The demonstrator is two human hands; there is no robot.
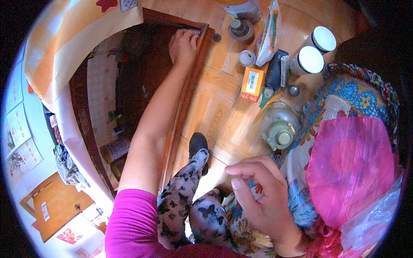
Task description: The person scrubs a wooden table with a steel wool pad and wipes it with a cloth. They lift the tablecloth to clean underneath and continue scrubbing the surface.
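Note:
My left arm stretches forward over the dark wooden shelf (150, 47). At its far right corner, my left hand (183, 45) is closed, fingers bent down against the inside of the raised edge. A small pale bit shows by the fingertips, too small to name. My right hand (264, 193) hovers above my lap, half curled, thumb and forefinger apart, nothing between them. Nearest to it are the patterned woven cover (297, 172) and a clear glass jug (279, 124) with a greenish lid.
On the wooden floor stand an orange box (253, 81), green-handled scissors (266, 96), a dark case (276, 69), two white-lidded jars (310, 60), a small round tin (247, 58), a dark-topped jar (241, 30) and a plastic packet (269, 34). A pink bag (352, 167) lies at right.

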